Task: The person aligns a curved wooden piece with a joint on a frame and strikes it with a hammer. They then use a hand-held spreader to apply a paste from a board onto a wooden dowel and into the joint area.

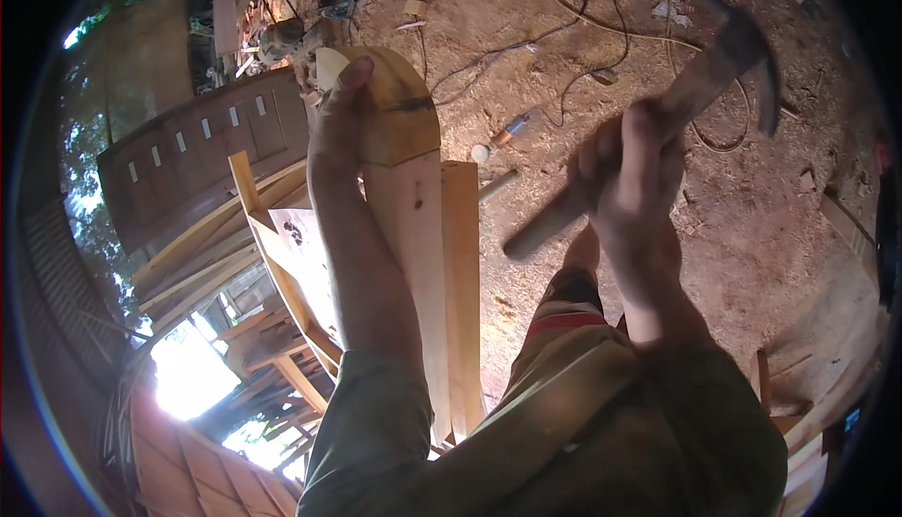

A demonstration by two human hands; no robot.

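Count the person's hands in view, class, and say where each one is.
2. The left hand is left of centre, holding the curved wooden block; the right hand is right of centre, around the handle of the hammer. Some fingers are hidden.

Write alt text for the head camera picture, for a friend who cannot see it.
A person's right hand grips a claw hammer, slightly blurred, while the left hand holds a rounded wooden block against a pale board. Cables and a power tool lie on a floor strewn with wood shavings.
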